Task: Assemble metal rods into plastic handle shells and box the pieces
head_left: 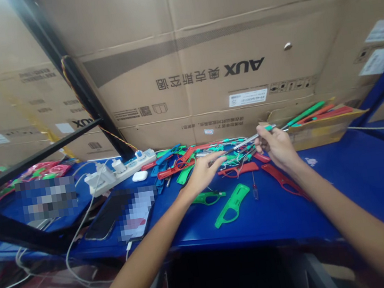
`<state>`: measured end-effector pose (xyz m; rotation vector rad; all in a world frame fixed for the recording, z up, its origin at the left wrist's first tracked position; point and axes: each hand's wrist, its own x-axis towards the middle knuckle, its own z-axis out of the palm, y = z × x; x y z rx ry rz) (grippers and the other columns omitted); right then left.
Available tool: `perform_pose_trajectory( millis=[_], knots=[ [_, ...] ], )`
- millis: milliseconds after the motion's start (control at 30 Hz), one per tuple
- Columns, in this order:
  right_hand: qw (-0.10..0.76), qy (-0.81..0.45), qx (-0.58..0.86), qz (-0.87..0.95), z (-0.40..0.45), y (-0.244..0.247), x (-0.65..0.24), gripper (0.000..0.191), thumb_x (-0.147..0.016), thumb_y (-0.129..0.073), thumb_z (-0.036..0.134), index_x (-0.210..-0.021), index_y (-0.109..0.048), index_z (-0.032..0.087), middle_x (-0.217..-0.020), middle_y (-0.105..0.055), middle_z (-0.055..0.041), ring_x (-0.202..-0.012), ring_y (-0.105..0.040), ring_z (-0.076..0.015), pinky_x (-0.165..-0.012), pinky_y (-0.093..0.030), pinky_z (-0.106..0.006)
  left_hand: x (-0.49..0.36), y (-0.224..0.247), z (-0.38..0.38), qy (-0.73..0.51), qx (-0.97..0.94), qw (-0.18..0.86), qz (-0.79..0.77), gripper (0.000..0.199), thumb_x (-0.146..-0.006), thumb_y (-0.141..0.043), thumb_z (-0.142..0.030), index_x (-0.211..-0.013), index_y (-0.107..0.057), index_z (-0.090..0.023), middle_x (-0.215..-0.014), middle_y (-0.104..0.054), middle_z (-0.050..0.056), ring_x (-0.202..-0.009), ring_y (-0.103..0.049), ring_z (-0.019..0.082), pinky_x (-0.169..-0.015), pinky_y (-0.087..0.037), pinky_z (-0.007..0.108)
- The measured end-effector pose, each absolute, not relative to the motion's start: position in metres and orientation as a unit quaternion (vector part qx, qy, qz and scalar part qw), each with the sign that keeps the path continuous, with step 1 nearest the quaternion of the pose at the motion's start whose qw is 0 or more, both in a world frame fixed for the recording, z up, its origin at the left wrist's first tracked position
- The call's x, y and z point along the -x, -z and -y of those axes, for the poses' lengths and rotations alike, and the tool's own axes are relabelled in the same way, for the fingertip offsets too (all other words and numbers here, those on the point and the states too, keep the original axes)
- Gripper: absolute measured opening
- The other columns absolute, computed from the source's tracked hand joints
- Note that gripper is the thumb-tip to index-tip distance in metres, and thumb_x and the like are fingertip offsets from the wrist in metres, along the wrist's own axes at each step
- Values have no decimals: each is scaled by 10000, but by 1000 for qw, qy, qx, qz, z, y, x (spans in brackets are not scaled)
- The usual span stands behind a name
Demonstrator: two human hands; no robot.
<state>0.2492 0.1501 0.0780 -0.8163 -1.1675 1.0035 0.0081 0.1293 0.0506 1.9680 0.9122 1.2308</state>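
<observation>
A thin silver metal tube [247, 142] with a green end slants above the pile on the blue table. My right hand [277, 146] pinches it near the green end. At its lower, darker end, the fingers of my left hand [204, 170] are closed on it, though their exact grip is partly hidden. Beneath both hands lie several thin metal tubes with green tips and white wires [237, 157]. Nearer me rest a green plastic handle shell [234, 203], like that of a long lighter, and a red shell [283, 181]. Between them lies a small screwdriver [255, 191].
A yellowish carton [319, 133] holding long green and red pieces stands at the right. To the left are a power strip [124, 171], a white earbud case [140, 176], two phones [109, 215] and loose cables. A black post [86, 78] rises before cardboard [204, 28].
</observation>
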Motion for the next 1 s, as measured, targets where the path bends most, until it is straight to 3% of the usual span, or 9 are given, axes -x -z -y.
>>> perform_pose_trajectory(
  millis=[367, 567, 1000],
  knots=[
    [637, -446, 351, 521, -147, -79, -246, 534, -623, -898, 608, -791, -576, 217, -576, -637, 50, -408, -563, -93, -381, -468, -197, -10, -49, -131, -477, -730, 334, -358, 291, -924, -639, -413, -1026, -747, -163, -1054, -754, 72, -933, -677, 214, -821, -507, 299],
    [619, -472, 346, 524, -145, -80, -245, 512, -637, -894, 596, -799, -586, 220, -593, -643, 47, -430, -579, -98, -396, -482, -201, -10, -46, -134, -478, -716, 350, -369, 331, -924, -629, -458, -1018, -697, -148, -885, -708, 40, -718, -606, 147, -667, -464, 253],
    [574, -522, 353, 524, -146, -76, -244, 494, -643, -904, 562, -755, -602, 187, -650, -688, 8, -435, -567, -79, -366, -459, -172, -8, -47, -130, -488, -738, 285, -368, 307, -933, -637, -437, -1021, -710, -152, -770, -654, 8, -654, -549, 141, -628, -412, 245]
  ],
)
